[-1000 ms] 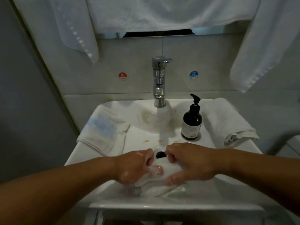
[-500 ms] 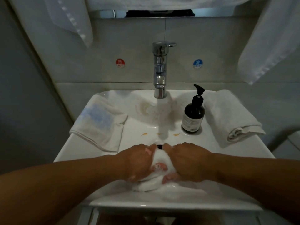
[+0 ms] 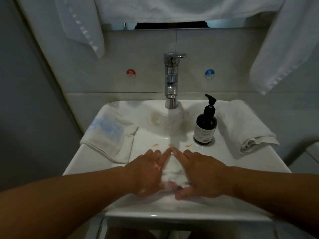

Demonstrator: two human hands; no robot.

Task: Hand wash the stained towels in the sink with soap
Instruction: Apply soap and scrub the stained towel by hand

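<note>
A wet white towel point(image 3: 172, 171) with a reddish stain lies in the white sink point(image 3: 255, 163) under the running tap. My left hand point(image 3: 148, 175) and my right hand point(image 3: 200, 175) press on it from either side, fingers straight, index fingertips meeting at the far end. The thumbs lie near the stain at the near end. A dark soap pump bottle point(image 3: 205, 125) stands on the rim to the right of the tap point(image 3: 170, 80).
A blue-stained towel point(image 3: 108, 135) lies on the sink's left rim, a rolled white towel point(image 3: 241, 128) on the right rim. White towels point(image 3: 283, 49) hang above on both sides. Orange specks dot the basin behind my fingers.
My fingers have straightened from a curled grip round the towel and now lie flat on it, reaching forward until the index tips meet. The view tilted slightly.
</note>
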